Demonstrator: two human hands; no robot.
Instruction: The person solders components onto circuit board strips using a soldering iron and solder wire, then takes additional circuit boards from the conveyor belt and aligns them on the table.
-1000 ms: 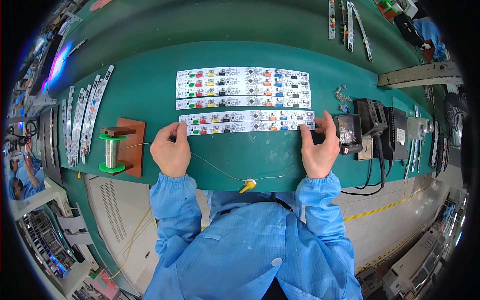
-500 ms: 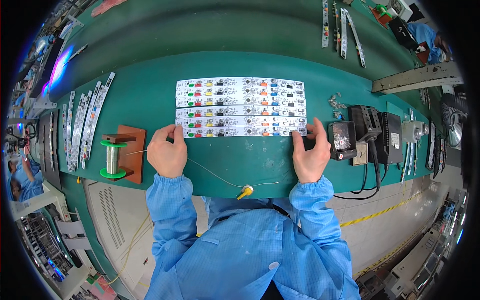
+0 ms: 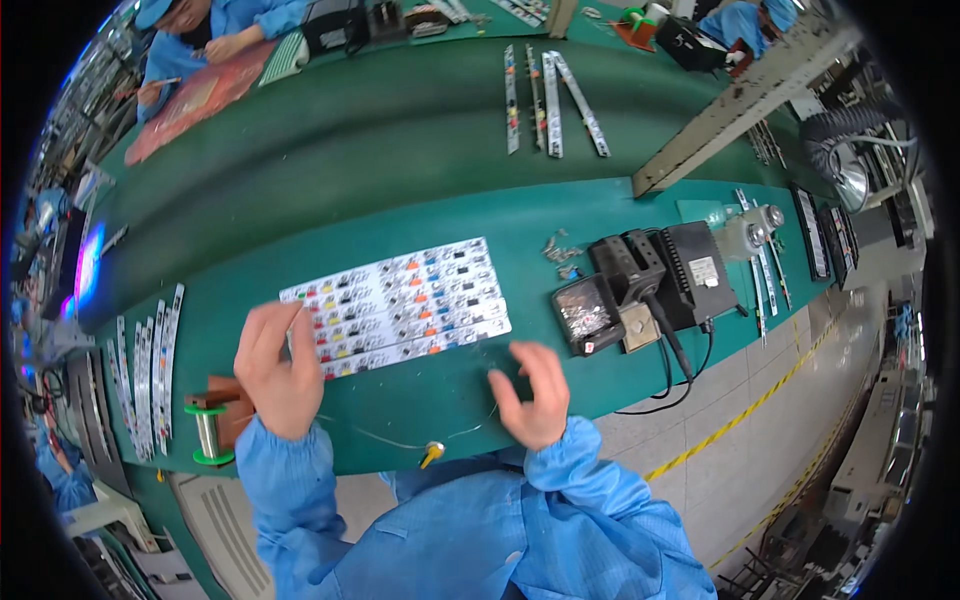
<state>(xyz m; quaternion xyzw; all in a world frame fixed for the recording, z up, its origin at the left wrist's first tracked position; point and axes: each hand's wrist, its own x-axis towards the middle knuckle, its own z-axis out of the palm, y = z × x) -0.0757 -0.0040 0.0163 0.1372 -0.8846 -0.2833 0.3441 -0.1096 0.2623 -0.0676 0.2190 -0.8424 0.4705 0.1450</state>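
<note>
Several long white circuit board strips [image 3: 392,302] lie side by side as one block on the green bench, with red, yellow, black, orange and blue parts along them. My left hand [image 3: 282,372] is at the block's left end, covering its near corner; thumb and fingers are apart with nothing seen between them. Off the near right corner of the block is my right hand [image 3: 537,396], thumb and forefinger spread and empty. A thin solder wire [image 3: 375,438] runs along the bench from beside my left hand, past a yellow plug-like piece [image 3: 432,454], toward my right hand.
Left of my left hand stands a solder wire spool [image 3: 207,436] on a brown holder. More board strips [image 3: 145,385] lie further left. At the right are loose small parts [image 3: 560,250], a black soldering iron stand [image 3: 630,268] and a black power unit [image 3: 697,272]. A co-worker [image 3: 215,40] sits across.
The view has swung, so the bench appears tilted. My right hand has come away from the boards' right end toward the near edge. My left hand stays by their left end.
</note>
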